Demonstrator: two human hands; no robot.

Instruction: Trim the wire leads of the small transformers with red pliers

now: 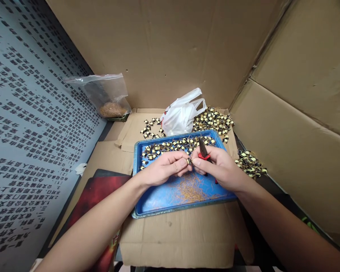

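Coil (189, 161): left hand (170, 166) pinching it between thumb and fingers; right hand (214, 166) touching it, gripping pliers (203, 151) over tray (155, 196).

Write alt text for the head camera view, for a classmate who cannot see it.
A person's left hand pinches a small black-and-yellow part over a blue tray, while the right hand, its fingertips beside the part, holds red-handled pliers. Similar parts and copper-coloured clippings lie in the tray; a white plastic bag sits behind it.
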